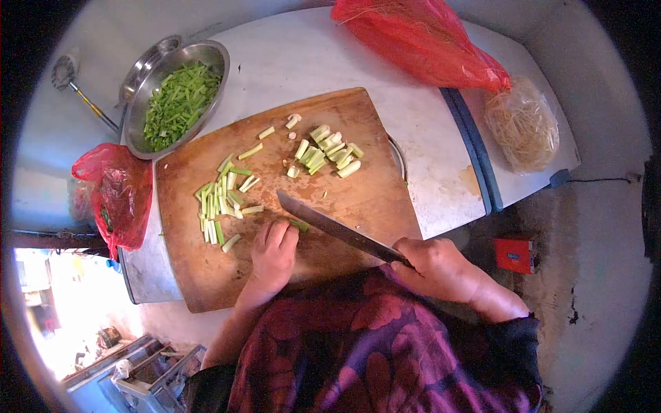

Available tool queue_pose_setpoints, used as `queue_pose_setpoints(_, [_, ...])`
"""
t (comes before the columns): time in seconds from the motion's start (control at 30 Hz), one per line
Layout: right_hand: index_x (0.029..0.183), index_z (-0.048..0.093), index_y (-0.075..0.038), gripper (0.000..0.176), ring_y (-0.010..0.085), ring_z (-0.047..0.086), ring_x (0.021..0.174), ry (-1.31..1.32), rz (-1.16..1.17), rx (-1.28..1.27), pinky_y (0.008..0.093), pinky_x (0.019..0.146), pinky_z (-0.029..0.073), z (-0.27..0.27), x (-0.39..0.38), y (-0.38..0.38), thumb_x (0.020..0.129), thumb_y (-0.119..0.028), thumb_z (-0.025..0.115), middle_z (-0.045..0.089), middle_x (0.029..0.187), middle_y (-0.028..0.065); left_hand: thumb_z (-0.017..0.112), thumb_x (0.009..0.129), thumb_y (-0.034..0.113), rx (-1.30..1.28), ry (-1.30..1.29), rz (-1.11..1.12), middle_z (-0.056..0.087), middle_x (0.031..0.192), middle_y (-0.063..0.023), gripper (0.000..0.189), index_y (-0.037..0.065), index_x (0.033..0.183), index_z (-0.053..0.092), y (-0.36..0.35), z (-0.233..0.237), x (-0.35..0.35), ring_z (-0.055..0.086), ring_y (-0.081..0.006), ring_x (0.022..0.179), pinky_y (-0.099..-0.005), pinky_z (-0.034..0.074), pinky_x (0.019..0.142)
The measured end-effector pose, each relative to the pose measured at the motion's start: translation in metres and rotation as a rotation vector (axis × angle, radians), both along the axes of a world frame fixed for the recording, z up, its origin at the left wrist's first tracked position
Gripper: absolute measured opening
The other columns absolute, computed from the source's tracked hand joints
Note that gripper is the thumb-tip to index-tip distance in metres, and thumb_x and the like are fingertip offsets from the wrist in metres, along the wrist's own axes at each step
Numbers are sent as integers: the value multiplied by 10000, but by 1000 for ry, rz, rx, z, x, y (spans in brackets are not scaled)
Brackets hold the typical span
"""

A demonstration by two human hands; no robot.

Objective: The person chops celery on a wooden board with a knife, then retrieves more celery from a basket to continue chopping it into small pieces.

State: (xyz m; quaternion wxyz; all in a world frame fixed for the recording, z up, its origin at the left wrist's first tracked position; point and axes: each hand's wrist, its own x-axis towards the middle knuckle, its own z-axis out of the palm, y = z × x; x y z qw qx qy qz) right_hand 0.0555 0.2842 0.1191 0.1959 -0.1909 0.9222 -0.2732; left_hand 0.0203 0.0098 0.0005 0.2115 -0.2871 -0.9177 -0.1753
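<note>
Two hands at work on one wooden cutting board [358,199], which lies on the white desk [296,55] at its near left corner, overhanging the near edge. Left hand [274,251]: fingers curled under and pressed down on the board near its near edge, knuckles towards the blade; a short green stalk stub [299,225] shows just at the fingertips, though whether the fingers pin it cannot be told. Right hand [430,265]: closed fully round the handle of a knife [330,224], off the board's near right corner, with the blade running leftwards across the board, tip near its middle. Left half of board: scattered green cut pieces [224,199]. Far half of board: a small heap of paler cut pieces [323,155], well apart from the blade. Far left corner of desk: one steel bowl [222,58] of chopped greens, its rim touching the board. Left edge of desk: one crumpled red bag [113,196]. Far edge: a second, larger red bag [420,41]. Right edge: one clear bag [523,124] of pale strands, just beside the larger red bag.
</note>
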Motion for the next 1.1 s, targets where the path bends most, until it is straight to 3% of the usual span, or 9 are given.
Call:
queue_pose_setpoints(0.23, [856, 519, -25, 160, 373, 616, 678, 11, 89, 87, 458, 584, 512, -2, -7, -6, 819, -181, 529, 600, 752, 193, 583, 661, 56, 31, -4, -29, 507, 880, -103, 145, 49, 796, 532, 0, 4, -4, 528, -284, 794, -373, 475, 678])
queue_pose_setpoints(0.33, [884, 533, -25, 158, 352, 627, 669, 34, 254, 230, 445, 571, 515, -5, -13, -9, 805, -162, 525, 597, 725, 201, 582, 663, 42, 76, 24, -31, 508, 870, -101, 137, 46, 790, 531, 1, 2, -5, 523, -286, 782, -381, 471, 672])
queue_pose_setpoints(0.43, [910, 549, -27, 166, 335, 636, 674, 88, 265, 194, 433, 559, 518, -20, -14, -18, 793, -140, 516, 600, 708, 212, 583, 670, 27, 117, -13, -33, 515, 872, -100, 133, 42, 794, 537, 1, -1, -7, 526, -288, 788, -384, 469, 675])
queue_pose_setpoints(0.63, [911, 530, 1, 194, 383, 613, 650, 155, -15, -114, 454, 568, 503, -32, -1, -4, 822, -172, 531, 594, 699, 225, 593, 728, 29, 148, -67, 36, 544, 886, -103, 68, 40, 782, 553, 5, 2, -13, 554, -299, 820, -400, 468, 691])
queue_pose_setpoints(0.73, [857, 500, 28, 173, 317, 614, 602, 98, -194, -191, 395, 550, 467, -19, 9, 15, 829, -124, 579, 574, 639, 174, 603, 760, 61, 244, -128, 68, 560, 908, -111, 57, 45, 805, 572, 17, 16, -30, 567, -309, 809, -417, 468, 679])
queue_pose_setpoints(0.87, [838, 509, 19, 155, 95, 537, 537, -2, -401, -226, 303, 487, 429, -6, 10, 33, 863, -127, 555, 541, 587, 64, 623, 781, 114, 166, -248, 114, 579, 958, -121, 114, 58, 879, 606, 45, 28, -86, 587, -329, 829, -429, 474, 674])
queue_pose_setpoints(1.0, [835, 516, 11, 157, 97, 526, 510, 34, -434, -241, 298, 478, 420, -17, 16, 44, 865, -137, 561, 546, 583, 50, 636, 783, 131, -54, -319, 253, 588, 1002, -123, 149, 67, 916, 619, 63, 15, -118, 597, -333, 862, -436, 480, 705])
queue_pose_setpoints(1.1, [830, 521, 5, 150, 120, 532, 504, 13, -435, -261, 311, 480, 420, -20, 22, 48, 854, -133, 572, 542, 575, 78, 627, 783, 116, -67, -459, 177, 579, 1027, -133, 169, 78, 947, 609, 57, 17, -126, 599, -326, 872, -455, 481, 740])
